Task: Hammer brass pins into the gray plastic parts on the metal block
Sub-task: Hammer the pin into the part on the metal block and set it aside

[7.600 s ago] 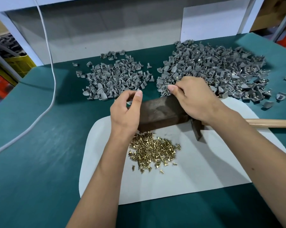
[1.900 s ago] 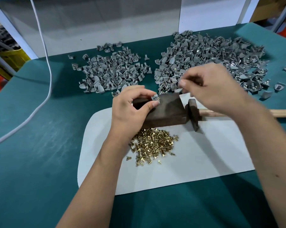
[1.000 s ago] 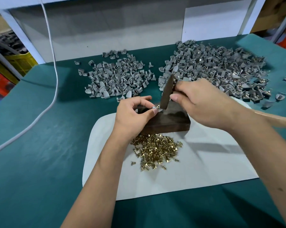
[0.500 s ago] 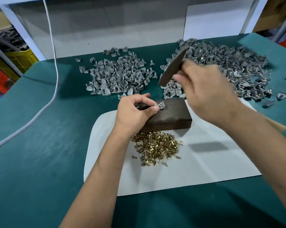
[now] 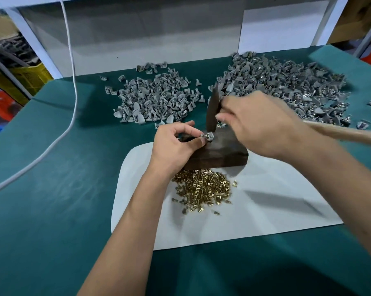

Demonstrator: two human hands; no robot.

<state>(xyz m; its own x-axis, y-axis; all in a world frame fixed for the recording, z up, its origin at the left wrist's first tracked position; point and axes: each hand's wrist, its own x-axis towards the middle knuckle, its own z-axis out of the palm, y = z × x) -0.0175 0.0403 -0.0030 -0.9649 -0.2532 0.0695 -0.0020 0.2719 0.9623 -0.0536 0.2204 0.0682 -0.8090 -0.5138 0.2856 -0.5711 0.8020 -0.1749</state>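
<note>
A dark metal block [image 5: 221, 153] sits on a white sheet [image 5: 265, 210]. My left hand [image 5: 174, 146] pinches a small gray plastic part [image 5: 208, 136] on the block's top left corner. My right hand [image 5: 263, 124] grips a hammer close to its dark head [image 5: 212, 110], which stands upright with its lower end right above the part. The wooden handle [image 5: 346, 133] runs off to the right, blurred. A heap of brass pins [image 5: 203, 189] lies on the sheet in front of the block.
Two heaps of gray plastic parts lie on the green mat: a smaller one [image 5: 154, 99] at the back left, a larger one [image 5: 287, 86] at the back right. A white cable [image 5: 71, 82] hangs down and trails across the mat on the left.
The hammer head, raised and tilted half a second ago, has come down onto the gray part on the block. My left hand has kept the part in place.
</note>
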